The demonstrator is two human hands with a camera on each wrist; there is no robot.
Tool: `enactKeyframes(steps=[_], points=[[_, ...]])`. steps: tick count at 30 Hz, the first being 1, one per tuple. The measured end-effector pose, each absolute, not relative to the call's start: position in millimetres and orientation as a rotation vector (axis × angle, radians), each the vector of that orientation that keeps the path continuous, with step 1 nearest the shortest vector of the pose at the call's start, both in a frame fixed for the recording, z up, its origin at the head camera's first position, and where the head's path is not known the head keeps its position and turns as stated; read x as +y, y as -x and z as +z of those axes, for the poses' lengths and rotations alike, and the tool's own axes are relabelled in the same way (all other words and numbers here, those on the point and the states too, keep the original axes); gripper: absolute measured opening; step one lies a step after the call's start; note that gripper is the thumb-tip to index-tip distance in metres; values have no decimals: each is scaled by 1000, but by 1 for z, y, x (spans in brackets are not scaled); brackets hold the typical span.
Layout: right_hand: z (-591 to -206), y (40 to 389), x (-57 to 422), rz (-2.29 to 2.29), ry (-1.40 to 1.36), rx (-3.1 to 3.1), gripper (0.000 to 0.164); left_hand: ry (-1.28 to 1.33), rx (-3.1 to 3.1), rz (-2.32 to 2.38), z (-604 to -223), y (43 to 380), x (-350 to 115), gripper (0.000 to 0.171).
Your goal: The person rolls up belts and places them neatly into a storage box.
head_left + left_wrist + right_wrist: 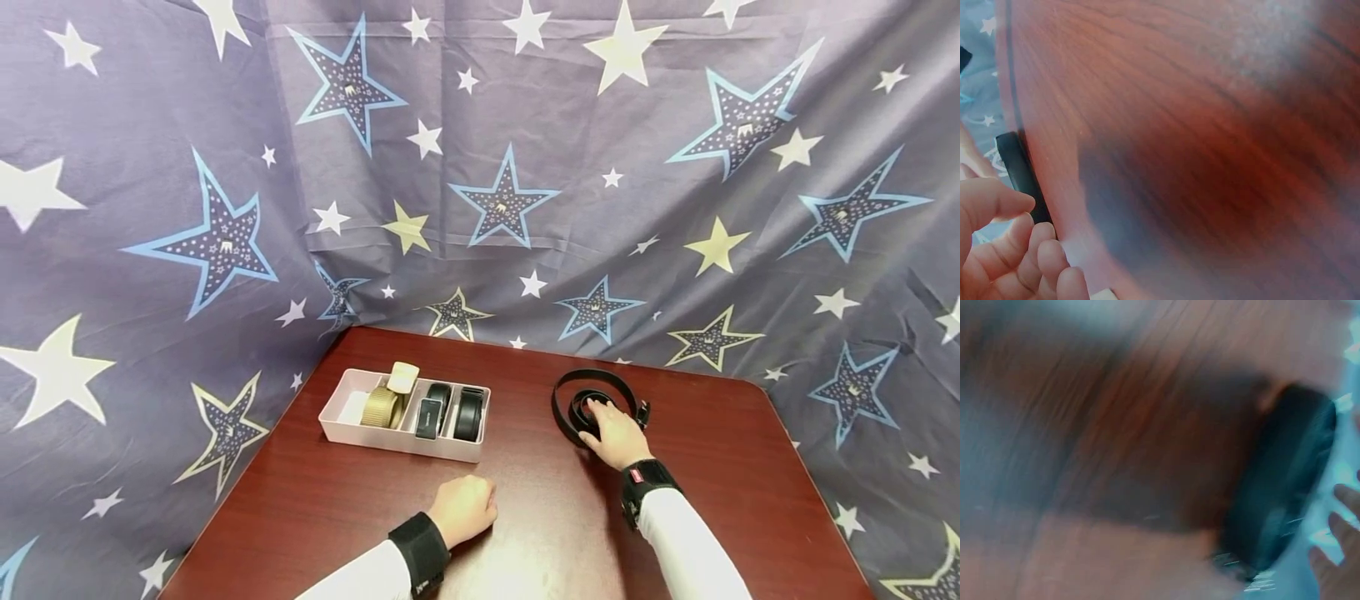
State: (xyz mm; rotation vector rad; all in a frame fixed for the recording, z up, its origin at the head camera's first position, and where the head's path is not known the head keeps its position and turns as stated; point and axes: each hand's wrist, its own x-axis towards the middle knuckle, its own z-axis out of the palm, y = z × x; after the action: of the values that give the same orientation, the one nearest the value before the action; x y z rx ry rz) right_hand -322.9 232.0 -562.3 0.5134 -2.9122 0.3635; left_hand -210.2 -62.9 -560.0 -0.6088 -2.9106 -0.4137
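Note:
A black belt [592,375] lies loosely coiled on the table at the right, standing on its edge, with its buckle [642,413] at the right side of the coil. Over the coil's near side my right hand [617,435] reaches with its fingers spread. In the right wrist view that hand [1341,562] shows outstretched fingers beside the blurred belt [1279,481]. My left hand [463,508] rests near the table's front, its fingers loosely bent. The left wrist view shows nothing between the fingers of this hand [1007,250], with the belt [1022,175] beyond them.
Left of centre stands a pale divided tray [405,442]. It holds a ribbed gold-tan roll [381,407], a cream piece [403,377], a black rolled belt with a buckle [429,418] and another black roll [468,414]. A star-patterned cloth [510,275] hangs behind the reddish-brown table [525,483].

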Motion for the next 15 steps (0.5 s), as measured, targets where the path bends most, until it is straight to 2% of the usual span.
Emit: enactKeyframes(steps=[3, 6, 11, 15], points=[[-590, 328, 235, 298, -426, -2973, 60, 620, -2918, -432, -562, 208, -64, 28], [-608, 325, 229, 235, -348, -2904, 51, 623, -2913, -440, -563, 207, -66, 28], [-599, 305, 200, 117, -332, -2711, 21, 606, -2907, -435, -563, 209, -69, 28], [-587, 277, 176, -15, -417, -2587, 9, 605, -2903, -440, -561, 210, -70, 28]])
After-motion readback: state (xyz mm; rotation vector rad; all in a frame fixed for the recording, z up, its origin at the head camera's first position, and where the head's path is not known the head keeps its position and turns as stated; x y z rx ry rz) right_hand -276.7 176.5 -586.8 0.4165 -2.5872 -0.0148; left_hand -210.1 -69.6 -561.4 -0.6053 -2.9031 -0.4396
